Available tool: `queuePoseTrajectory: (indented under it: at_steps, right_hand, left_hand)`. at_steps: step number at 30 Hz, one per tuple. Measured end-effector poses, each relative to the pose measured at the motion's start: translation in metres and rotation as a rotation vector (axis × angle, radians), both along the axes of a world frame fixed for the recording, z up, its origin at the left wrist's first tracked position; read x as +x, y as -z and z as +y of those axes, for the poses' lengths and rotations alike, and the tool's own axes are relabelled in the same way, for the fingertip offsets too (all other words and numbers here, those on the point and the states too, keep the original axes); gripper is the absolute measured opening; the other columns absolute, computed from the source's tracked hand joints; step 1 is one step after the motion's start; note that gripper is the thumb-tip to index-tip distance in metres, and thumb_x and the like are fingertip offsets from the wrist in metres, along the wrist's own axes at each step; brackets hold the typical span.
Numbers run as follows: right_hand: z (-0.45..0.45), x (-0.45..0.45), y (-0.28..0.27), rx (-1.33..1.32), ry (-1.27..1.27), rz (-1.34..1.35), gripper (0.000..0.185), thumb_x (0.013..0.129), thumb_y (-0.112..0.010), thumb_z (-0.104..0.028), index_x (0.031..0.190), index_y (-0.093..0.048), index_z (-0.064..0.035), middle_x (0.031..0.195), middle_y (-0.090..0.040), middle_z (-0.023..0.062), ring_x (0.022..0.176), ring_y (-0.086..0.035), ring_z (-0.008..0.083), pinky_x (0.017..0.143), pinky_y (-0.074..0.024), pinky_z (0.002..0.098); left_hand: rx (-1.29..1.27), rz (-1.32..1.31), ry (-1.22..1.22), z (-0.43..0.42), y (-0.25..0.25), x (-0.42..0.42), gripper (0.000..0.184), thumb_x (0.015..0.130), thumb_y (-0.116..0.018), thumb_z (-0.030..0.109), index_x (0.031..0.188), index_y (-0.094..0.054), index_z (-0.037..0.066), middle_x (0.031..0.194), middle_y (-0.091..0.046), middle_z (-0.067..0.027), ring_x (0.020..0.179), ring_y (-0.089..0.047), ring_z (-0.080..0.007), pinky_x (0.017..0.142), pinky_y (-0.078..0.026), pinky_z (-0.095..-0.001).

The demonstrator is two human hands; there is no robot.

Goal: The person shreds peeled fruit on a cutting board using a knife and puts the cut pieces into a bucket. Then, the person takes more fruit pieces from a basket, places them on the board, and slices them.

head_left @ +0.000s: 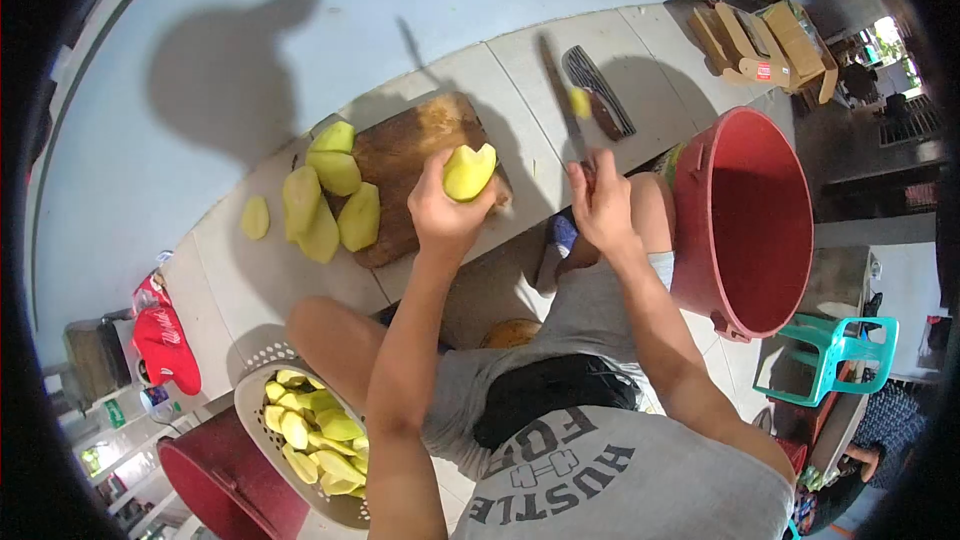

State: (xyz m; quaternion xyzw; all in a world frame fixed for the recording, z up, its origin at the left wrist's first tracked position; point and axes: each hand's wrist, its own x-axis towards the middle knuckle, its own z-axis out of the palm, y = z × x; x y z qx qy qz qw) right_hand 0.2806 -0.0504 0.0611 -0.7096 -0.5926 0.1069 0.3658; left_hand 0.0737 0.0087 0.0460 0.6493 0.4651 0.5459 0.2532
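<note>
My left hand (pixel 447 212) is closed around a peeled yellow-green mango (pixel 469 172) with a notch in its upper end, held above the wooden cutting board (pixel 400 148). In my right hand (pixel 602 202) is a knife (pixel 556 83), its blade pointing up and away from me. A small yellow piece (pixel 580 103) shows against the blade. Several peeled mango pieces (pixel 336 172) lie on and beside the board's left side, with one smaller slice (pixel 255 218) farther left on the tiles.
A perforated colander (pixel 258 418) of mango pieces stands at lower left by a red bucket (pixel 225 475). A striped flat tool with a brown handle (pixel 606 118) lies on the tiled ledge. At right are a large red bucket (pixel 692 230), cardboard boxes (pixel 765 45), a teal stool (pixel 835 355) and another person (pixel 895 430).
</note>
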Motion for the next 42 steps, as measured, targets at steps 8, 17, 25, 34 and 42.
queuePoseTrajectory:
  at_steps: [8,17,25,34,42]
  right_hand:
    - [0.007,0.017,0.051,-0.326,0.04,-0.125,0.025,0.099,-0.053,-0.02,0.111,-0.046,0.0012,0.081,-0.065,0.0349,0.081,-0.062,0.057,0.077,-0.0502,0.0641]
    - [-0.002,-0.001,0.054,-0.242,-0.11,0.091,0.021,0.095,-0.06,-0.012,0.103,-0.049,0.0037,0.079,-0.065,0.0315,0.081,-0.064,0.0517,0.069,-0.0505,0.0581]
    - [-0.041,-0.065,0.074,-0.428,-0.254,0.279,0.027,0.095,-0.061,-0.015,0.108,-0.048,0.0049,0.079,-0.064,0.0292,0.078,-0.066,0.0487,0.068,-0.0484,0.0533]
    - [-0.058,-0.079,0.08,-0.493,-0.446,0.302,0.024,0.098,-0.058,-0.016,0.105,-0.049,0.0044,0.083,-0.064,0.0302,0.085,-0.063,0.0518,0.073,-0.048,0.0564]
    - [-0.038,-0.065,0.095,-0.522,-0.498,0.245,0.027,0.096,-0.06,-0.019,0.109,-0.051,0.0021,0.082,-0.065,0.0309,0.084,-0.065,0.0514,0.074,-0.049,0.058]
  left_hand:
    - [-0.142,0.058,0.062,-0.004,0.024,-0.02,0.058,0.069,-0.089,0.014,0.116,-0.059,0.002,0.102,-0.07,-0.0174,0.096,-0.071,-0.0295,0.086,-0.055,-0.0396]
    - [-0.06,0.279,0.008,0.015,0.051,-0.02,0.054,0.068,-0.089,0.011,0.113,-0.061,0.001,0.106,-0.067,-0.019,0.102,-0.062,-0.0394,0.088,-0.05,-0.0459]
    - [-0.37,-0.087,-0.258,0.012,0.069,-0.033,0.043,0.084,-0.085,0.025,0.109,-0.061,-0.001,0.098,-0.062,-0.0128,0.104,-0.057,-0.0241,0.086,-0.048,-0.0373]
    - [-0.499,-0.769,-0.45,0.012,0.021,-0.081,0.06,0.09,-0.073,0.004,0.14,-0.04,0.004,0.135,-0.048,-0.0183,0.12,-0.056,-0.0275,0.093,-0.056,-0.0373]
    - [-0.414,-0.722,-0.402,0.008,0.026,-0.098,0.054,0.088,-0.072,-0.003,0.133,-0.042,0.003,0.129,-0.053,-0.0188,0.115,-0.059,-0.0278,0.093,-0.055,-0.039]
